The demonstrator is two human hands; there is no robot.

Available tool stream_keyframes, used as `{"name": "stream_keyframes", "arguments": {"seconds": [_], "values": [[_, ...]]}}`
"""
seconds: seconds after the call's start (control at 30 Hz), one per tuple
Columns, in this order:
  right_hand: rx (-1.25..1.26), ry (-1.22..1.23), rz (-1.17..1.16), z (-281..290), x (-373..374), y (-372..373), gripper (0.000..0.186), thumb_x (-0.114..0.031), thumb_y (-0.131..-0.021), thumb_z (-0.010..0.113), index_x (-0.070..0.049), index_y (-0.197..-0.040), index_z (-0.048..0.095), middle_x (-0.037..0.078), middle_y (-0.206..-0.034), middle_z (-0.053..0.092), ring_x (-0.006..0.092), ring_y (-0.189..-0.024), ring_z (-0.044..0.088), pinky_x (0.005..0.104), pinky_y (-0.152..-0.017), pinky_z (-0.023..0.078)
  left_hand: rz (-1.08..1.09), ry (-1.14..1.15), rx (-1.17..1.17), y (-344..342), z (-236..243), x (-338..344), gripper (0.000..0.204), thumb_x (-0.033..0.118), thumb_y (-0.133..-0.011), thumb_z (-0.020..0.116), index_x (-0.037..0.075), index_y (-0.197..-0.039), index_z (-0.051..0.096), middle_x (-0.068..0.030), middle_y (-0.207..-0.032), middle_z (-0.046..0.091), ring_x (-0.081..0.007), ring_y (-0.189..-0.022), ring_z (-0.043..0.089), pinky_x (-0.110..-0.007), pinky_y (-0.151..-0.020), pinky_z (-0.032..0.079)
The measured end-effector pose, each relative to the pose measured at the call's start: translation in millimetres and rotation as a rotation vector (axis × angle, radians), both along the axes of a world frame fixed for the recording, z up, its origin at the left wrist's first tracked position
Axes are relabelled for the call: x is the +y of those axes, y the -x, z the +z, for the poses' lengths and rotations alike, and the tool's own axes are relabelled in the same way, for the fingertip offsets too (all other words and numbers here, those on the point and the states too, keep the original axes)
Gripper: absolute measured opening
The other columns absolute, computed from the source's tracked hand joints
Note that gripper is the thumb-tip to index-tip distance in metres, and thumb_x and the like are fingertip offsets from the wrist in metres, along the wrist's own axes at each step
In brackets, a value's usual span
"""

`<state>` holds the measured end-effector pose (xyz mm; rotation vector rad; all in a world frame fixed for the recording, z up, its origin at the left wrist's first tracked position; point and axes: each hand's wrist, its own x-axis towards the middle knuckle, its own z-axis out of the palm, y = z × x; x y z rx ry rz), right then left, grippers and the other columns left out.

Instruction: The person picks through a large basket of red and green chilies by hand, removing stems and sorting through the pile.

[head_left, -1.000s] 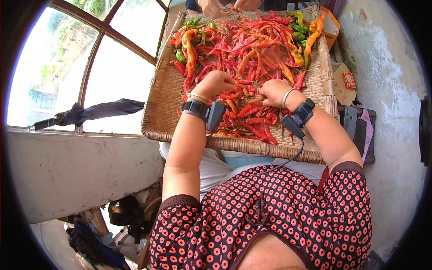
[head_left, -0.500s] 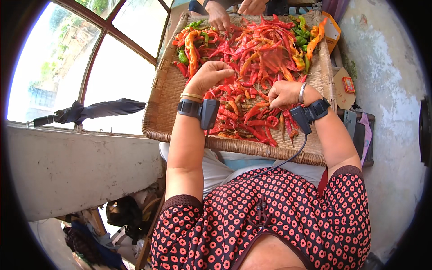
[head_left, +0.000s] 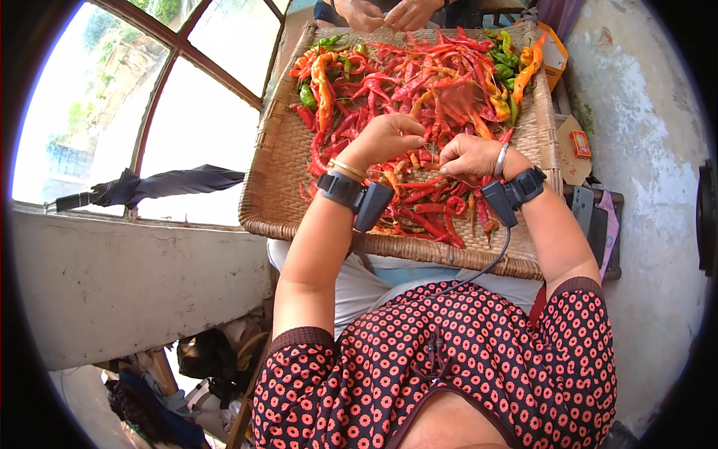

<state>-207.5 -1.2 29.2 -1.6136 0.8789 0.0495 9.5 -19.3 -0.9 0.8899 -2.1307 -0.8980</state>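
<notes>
A large woven tray (head_left: 265, 179) holds a heap of red peppers (head_left: 404, 86), with green peppers (head_left: 505, 60) and yellow-orange ones (head_left: 323, 90) toward its back corners. My left hand (head_left: 389, 138) is over the middle of the heap, fingers bent into a pinch; what is between them is too small to make out. Just right of it, my right hand (head_left: 471, 159) is curled low on the peppers, its fingertips hidden or too small to read. Both wrists carry black strapped devices, the right one with a cable.
A co-worker's two hands (head_left: 387, 16) are at the tray's far edge. A window (head_left: 191, 112) and folded dark umbrella (head_left: 164, 185) are left. An orange box (head_left: 555, 56), a small red box (head_left: 580, 144) and a wall (head_left: 643, 224) are right. Dark bags (head_left: 202, 352) lie low left.
My left hand has moved right, closer to my right hand, which has shifted slightly right. The co-worker's hand that reached down into the heap half a second ago is back at the far edge.
</notes>
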Motion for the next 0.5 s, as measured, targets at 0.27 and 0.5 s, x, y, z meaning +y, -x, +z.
{"name": "stream_keyframes", "arguments": {"seconds": [0.27,0.5], "values": [[-0.321,-0.149,-0.124,-9.6,-3.2,2.5,0.020,-0.022,-0.083,0.054,-0.004,-0.078,0.059,-0.001,-0.055,0.052,0.0033,-0.041,0.045,0.0178,-0.038,0.034,-0.181,-0.682,-0.255,9.8,25.4,17.8,0.018,0.017,-0.080,0.061,0.003,-0.091,0.062,0.0021,-0.066,0.058,-0.0049,-0.055,0.049,-0.020,-0.051,0.042],[-0.064,0.211,-0.367,-37.9,-4.8,-10.1,0.022,-0.023,-0.083,0.051,-0.002,-0.086,0.060,0.006,-0.066,0.059,0.0157,-0.054,0.058,0.0294,-0.050,0.045,0.279,-0.607,0.243,-15.6,21.7,-10.5,0.022,0.020,-0.080,0.060,0.001,-0.090,0.061,0.0001,-0.065,0.057,-0.0052,-0.057,0.051,-0.020,-0.052,0.042]]}}
